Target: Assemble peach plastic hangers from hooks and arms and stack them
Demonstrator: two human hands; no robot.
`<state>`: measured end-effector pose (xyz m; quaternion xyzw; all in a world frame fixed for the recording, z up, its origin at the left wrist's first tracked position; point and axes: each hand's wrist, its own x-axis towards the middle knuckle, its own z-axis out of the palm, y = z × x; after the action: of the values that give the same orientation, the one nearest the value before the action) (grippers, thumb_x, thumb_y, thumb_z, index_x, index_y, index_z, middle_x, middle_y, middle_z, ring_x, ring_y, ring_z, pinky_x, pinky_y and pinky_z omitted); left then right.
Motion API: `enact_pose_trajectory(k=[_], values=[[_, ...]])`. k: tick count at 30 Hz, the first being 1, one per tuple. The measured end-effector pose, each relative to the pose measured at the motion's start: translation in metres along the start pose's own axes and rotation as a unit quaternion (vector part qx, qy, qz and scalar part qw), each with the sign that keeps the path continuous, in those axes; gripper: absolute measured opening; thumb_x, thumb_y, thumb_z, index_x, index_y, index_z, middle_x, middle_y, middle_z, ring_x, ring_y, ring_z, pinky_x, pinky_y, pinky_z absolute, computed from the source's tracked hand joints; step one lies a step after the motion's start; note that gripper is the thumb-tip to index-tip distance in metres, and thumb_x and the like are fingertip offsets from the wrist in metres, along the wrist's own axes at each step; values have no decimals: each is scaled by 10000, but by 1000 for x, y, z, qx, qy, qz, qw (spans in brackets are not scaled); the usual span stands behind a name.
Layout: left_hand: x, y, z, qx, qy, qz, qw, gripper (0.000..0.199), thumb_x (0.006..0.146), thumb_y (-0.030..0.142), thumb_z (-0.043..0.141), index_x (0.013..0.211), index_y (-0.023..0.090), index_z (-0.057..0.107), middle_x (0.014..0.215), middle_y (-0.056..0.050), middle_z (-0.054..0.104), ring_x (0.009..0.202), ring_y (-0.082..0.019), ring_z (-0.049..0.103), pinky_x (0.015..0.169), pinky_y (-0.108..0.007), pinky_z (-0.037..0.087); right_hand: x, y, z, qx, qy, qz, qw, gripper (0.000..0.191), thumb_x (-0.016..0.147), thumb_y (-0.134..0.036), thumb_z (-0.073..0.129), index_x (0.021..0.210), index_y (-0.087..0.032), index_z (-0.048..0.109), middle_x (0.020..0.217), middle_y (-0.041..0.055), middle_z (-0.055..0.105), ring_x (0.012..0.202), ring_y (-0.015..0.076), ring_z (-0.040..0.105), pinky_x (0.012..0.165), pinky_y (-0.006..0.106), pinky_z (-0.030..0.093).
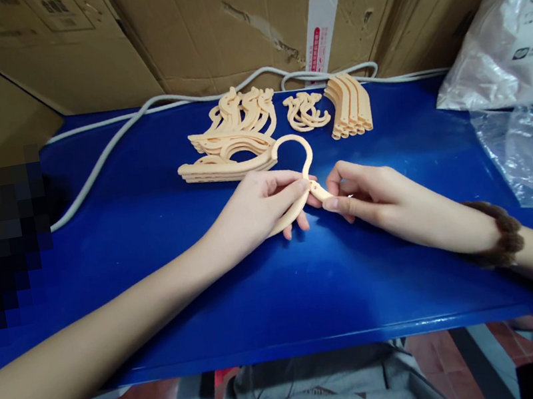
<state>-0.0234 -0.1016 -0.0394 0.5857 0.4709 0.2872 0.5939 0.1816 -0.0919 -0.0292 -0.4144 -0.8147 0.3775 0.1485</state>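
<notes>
A cream plastic folding clothes hanger (307, 158) is held between my two hands above the blue table. My left hand (262, 203) is closed on it just below the hook, with the thumb over the joint and one curved arm (293, 217) running under the palm. On the other side of the joint, my right hand (374, 192) pinches a short arm piece (320, 193) between thumb and fingers. The hook curves up and to the left, in front of a stack of hanger parts (226, 167). Parts of the joint are covered by my fingertips.
Behind lie hanger pieces with curved ends (245, 112), loose hooks (306, 112) and stacked curved arms (349, 105). A white cable (111, 150) crosses the blue table (263, 308). Cardboard boxes (233, 50) stand along the back; a plastic bag (501, 54) sits at right.
</notes>
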Motion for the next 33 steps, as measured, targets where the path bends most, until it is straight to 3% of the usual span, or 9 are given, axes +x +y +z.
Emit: enact_pose_trajectory(k=[6,13,17,21,25,29,33], values=[[0,1,3,6,10,-6,1000,254,971,267,543,969,97,732,590,-1,650,423,-54,506,428,-139,413,-1,-5,3,51,-1,36,998,275,960,-452,532,880,-192,493,701,-20,570,593,106,480,538,236,351],[-2,2,2,18,-14,-3,1000,329,995,306,495,842,98,699,573,1,626,437,-56,505,452,-151,418,0,-5,1,74,-3,31,997,200,919,-354,598,881,-191,488,704,-29,589,586,98,484,560,230,364],[-3,0,-1,51,-36,15,998,334,1002,324,469,873,106,687,596,11,627,431,-49,483,445,-155,381,-2,-3,0,46,-8,9,999,167,934,-331,577,898,-190,494,691,-37,582,584,98,485,567,230,360],[-5,0,-3,153,-27,53,986,338,1005,292,440,801,124,649,523,47,538,431,-53,454,462,-174,341,-3,-1,-1,-15,-11,-10,1000,184,965,-360,533,910,-184,515,694,-30,590,577,98,499,556,235,331],[-8,0,-2,302,-4,108,947,344,1008,280,413,741,155,591,552,44,533,493,-78,478,540,-214,335,-2,0,-2,-98,-8,-37,994,202,960,-390,536,939,-189,530,680,-36,580,550,98,478,542,243,283],[-11,0,-1,464,-9,142,874,303,1011,275,361,870,171,608,766,-15,656,673,-155,595,605,-265,334,-4,1,-3,-201,8,-53,978,228,933,-418,565,991,-198,551,652,-32,596,557,125,517,547,250,261],[-12,-3,-3,512,-38,184,838,213,982,296,428,955,184,608,912,-30,692,809,-208,649,640,-286,362,-5,2,-4,-311,35,-95,945,250,952,-435,528,891,-195,564,749,23,665,651,164,607,572,266,275]])
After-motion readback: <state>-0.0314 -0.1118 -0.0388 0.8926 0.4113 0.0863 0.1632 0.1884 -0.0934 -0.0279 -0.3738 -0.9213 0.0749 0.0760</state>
